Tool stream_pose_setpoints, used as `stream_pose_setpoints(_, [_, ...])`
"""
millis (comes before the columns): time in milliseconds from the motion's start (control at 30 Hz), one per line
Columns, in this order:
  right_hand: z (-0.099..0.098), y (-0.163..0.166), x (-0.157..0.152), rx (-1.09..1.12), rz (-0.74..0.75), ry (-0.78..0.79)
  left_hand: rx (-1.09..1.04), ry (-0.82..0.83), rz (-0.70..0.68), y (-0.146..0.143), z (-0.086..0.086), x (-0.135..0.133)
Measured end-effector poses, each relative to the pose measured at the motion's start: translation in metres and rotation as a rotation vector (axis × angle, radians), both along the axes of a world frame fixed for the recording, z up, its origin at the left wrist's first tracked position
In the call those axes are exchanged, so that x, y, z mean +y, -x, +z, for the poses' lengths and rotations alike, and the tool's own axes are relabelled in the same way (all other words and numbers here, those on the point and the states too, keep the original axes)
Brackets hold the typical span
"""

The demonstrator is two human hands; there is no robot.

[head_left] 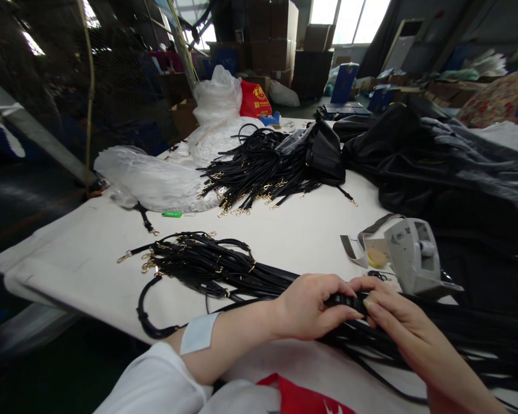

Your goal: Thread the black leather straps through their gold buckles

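Near the front edge of the white table, my left hand [307, 306] and my right hand [392, 310] meet over a black strap [347, 300]. The fingers of both are closed on it, side by side, and hide most of the piece. Beneath and to the left lies a bundle of black straps [198, 264] with gold-coloured clasps at its far left end. More long black straps [449, 328] run out to the right, below my right hand.
A second pile of black straps [259, 167] with gold clasps lies farther back on the white table [90, 259]. A grey tape dispenser [414, 253] stands at the right, before black sheet material [397, 144]. Clear plastic bags [151, 175] lie at the back left.
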State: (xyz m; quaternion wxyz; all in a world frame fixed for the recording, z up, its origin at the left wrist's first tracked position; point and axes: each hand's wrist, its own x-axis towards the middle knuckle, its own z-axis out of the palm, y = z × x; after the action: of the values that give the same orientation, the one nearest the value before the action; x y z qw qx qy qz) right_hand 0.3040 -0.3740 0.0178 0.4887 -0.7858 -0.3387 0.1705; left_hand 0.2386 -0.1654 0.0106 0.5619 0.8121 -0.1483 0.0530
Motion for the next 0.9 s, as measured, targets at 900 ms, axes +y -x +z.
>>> stream_pose_setpoints(900, [-0.031, 0.009, -0.004, 0.129, -0.269, -0.187, -0.153, 0.018, 0.065, -0.006, -0.016, -0.013])
